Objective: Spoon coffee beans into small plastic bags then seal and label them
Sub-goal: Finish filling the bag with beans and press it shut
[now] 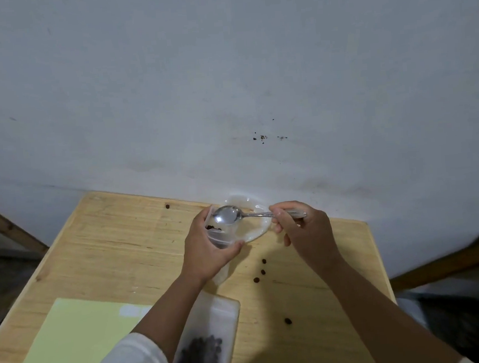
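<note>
My left hand (pixel 206 247) grips a small clear plastic bag (pixel 221 234) held open, with a few dark coffee beans (pixel 213 227) showing inside near its mouth. My right hand (pixel 299 225) pinches the handle of a metal spoon (pixel 229 214); its bowl looks empty and hovers over the bag's mouth. Behind the bag lies a white plate (pixel 260 224) at the table's far edge. A filled clear bag of coffee beans (pixel 203 353) lies near the front, partly under my left forearm.
Loose beans (pixel 261 271) lie scattered on the wooden table (pixel 109 249), one more bean (pixel 288 320) nearer me and one bean (pixel 167 206) at the far edge. A pale yellow-green sheet (pixel 73 343) lies front left. A grey wall stands right behind the table.
</note>
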Demonstrator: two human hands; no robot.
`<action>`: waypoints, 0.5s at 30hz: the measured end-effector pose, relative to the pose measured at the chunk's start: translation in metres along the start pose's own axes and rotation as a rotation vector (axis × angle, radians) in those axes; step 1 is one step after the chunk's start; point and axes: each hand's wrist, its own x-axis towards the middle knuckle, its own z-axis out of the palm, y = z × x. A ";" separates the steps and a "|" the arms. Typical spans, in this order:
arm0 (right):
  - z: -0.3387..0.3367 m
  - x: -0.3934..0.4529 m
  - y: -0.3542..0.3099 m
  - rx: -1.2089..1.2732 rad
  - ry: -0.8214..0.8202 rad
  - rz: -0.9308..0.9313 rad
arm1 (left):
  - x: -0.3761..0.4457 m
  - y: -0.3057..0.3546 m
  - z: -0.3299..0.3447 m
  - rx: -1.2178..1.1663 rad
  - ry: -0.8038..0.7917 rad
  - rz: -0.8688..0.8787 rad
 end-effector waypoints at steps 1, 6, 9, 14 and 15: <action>-0.003 -0.003 0.001 -0.010 -0.009 0.017 | 0.000 0.002 0.000 0.007 0.004 0.015; -0.019 -0.020 0.017 -0.220 -0.090 0.111 | -0.003 0.010 0.003 0.015 0.020 0.044; -0.022 -0.032 0.035 -0.192 -0.103 0.250 | -0.006 0.015 0.007 0.018 0.021 0.062; -0.029 -0.043 0.077 0.143 0.148 0.524 | -0.014 0.018 0.015 0.039 -0.007 0.081; -0.031 -0.045 0.087 0.165 0.193 0.577 | -0.016 0.018 0.016 0.042 -0.014 0.078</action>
